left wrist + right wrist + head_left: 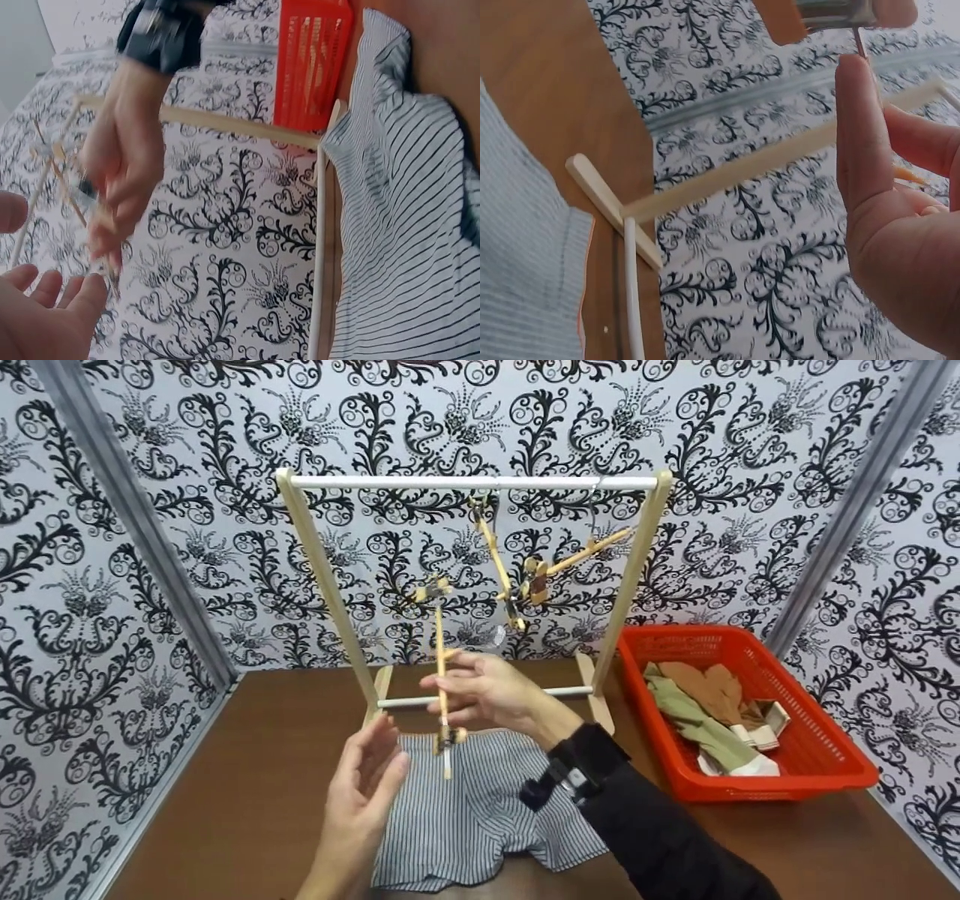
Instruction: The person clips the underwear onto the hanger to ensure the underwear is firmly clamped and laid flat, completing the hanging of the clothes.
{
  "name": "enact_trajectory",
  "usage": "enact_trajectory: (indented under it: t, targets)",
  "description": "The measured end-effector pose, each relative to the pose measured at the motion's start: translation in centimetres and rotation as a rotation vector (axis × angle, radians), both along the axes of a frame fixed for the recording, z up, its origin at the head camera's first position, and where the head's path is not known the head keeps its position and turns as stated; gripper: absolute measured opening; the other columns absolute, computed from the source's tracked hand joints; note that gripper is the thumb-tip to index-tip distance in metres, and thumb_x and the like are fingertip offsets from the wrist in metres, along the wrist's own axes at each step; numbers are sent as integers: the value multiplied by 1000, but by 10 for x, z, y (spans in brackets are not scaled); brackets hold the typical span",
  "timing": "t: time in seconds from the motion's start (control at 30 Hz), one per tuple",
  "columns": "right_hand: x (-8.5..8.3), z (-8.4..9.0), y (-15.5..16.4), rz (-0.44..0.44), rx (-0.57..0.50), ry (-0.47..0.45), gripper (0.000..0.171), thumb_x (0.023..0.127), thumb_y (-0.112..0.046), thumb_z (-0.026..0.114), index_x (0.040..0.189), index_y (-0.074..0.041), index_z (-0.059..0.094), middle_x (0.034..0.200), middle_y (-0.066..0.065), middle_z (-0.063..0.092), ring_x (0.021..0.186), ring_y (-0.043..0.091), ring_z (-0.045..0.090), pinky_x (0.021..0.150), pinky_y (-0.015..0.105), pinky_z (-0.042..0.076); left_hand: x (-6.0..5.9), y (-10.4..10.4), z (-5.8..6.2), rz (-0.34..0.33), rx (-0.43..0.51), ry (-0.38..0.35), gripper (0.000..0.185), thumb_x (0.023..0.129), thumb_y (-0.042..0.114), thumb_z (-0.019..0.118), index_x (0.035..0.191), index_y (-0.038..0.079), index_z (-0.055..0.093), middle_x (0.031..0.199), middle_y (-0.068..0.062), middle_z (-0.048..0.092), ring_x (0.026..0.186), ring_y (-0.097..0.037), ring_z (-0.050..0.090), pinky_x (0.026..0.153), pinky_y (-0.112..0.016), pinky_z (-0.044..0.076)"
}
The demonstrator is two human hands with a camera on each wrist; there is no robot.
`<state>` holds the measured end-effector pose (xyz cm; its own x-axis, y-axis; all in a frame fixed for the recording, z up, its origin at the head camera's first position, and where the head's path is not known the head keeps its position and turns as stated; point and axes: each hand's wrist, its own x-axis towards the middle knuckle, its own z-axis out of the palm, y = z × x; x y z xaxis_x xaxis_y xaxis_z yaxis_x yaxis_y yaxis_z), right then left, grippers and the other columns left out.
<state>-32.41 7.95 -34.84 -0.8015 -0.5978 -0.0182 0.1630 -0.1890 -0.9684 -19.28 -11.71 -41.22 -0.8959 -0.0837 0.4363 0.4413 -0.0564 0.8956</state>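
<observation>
1. Wooden clip hanger (442, 675): held upright in front of the drying rack (315, 562), its lower clip just above the striped shorts (480, 810).
2. Right hand (484, 690): in front of the rack's lower rail, fingers curled round the hanger's bar.
3. Left hand (367, 780): near the left edge of the shorts, fingers straight and loosely spread, holding nothing, just short of the hanger's lower end.
4. Striped shorts: flat on the table (262, 765), directly before the rack's feet.
5. Spare hangers (525, 577): hooked on the rack's top rail, tilted.
6. Red basket (817, 750): right of the rack, holding folded cloth.
7. Risk, judged: the one-handed grip may let the hanger twist or slip; swinging it could knock the light rack or snag the spare hangers.
</observation>
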Motion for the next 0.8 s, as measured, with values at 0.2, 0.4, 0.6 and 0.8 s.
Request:
enact_trajectory:
  t: [0.2,0.4,0.6,0.8]
  targets:
    - [6,-16,36,-80,-97,-19,57,97,-10,67,149,-7,42,136,20,58,94,26,70,81,37,59,-36,-4,-6,15,34,-23,51,100,-1,60,147,-7,42,143,-21,52,130,-23,54,109,-27,41]
    - [23,-41,67,-97,-183,-10,60,101,-12,62,155,-9,35,134,17,58,93,24,70,77,30,59,-70,6,-14,1,148,-67,49,99,-2,58,145,-8,43,142,-24,52,124,-22,58,104,-31,47]
    - [39,-61,90,-79,-221,30,59,104,-11,56,157,-6,29,135,20,56,92,24,69,74,31,60,-104,24,-20,-80,317,-156,48,102,1,56,146,-9,41,144,-26,47,121,-24,59,105,-38,47]
    - [48,-67,101,-44,-224,49,57,105,-8,52,157,-5,30,130,18,57,90,22,69,70,28,59,-109,36,-22,-178,390,-194,45,104,7,52,145,-10,43,146,-24,47,121,-27,59,106,-40,46]
